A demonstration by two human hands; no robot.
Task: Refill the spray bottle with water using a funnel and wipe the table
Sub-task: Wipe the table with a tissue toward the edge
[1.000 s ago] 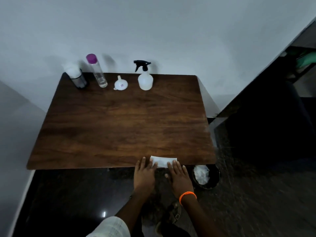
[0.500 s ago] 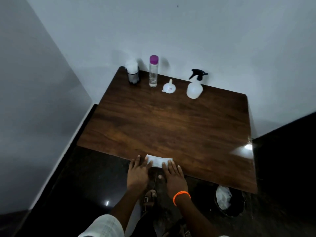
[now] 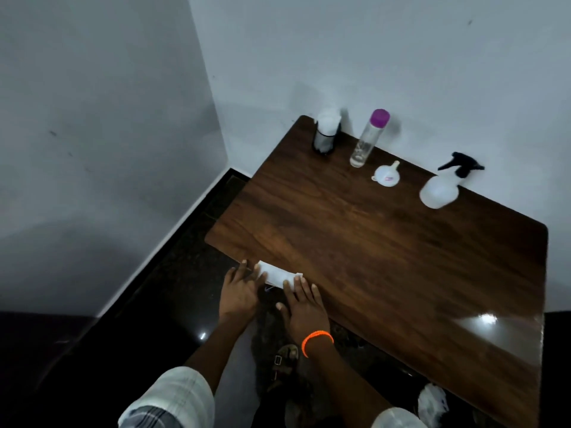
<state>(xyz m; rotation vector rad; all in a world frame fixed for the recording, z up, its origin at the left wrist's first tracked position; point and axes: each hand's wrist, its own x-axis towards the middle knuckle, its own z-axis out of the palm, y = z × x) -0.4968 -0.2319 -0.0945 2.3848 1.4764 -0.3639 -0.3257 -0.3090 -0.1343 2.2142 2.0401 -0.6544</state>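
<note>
The white tissue (image 3: 278, 275) lies folded flat at the near edge of the table (image 3: 386, 257), at roughly 7 o'clock on the tabletop. The left hand (image 3: 239, 290) rests with fingers spread on its left end; the right hand (image 3: 304, 307), with an orange band (image 3: 316, 341) at the wrist, rests with fingers extended on its right end. Neither hand is closed around the tissue: both press it down, palms open.

Compared with one second ago, hands and tissue hold the same pose at the same table edge. Only the viewpoint has swung left, so the table now sits toward 3 o'clock in view and more side wall shows. The judgement is that wiping has not visibly begun, or is paused.

Along the far edge, from 11 to 1 o'clock on the tabletop, stand a dark tissue holder (image 3: 324, 137), a clear water bottle (image 3: 366, 143) with purple cap fitted, a white funnel (image 3: 386, 176) lying loose on the table, and the spray bottle (image 3: 441, 189) with black trigger head fitted. With both tops in place, the refill step appears either finished or not started; the pictures cannot settle which.

A bin (image 3: 432, 403) holding crumpled white paper sits on the floor at 5 o'clock.
</note>
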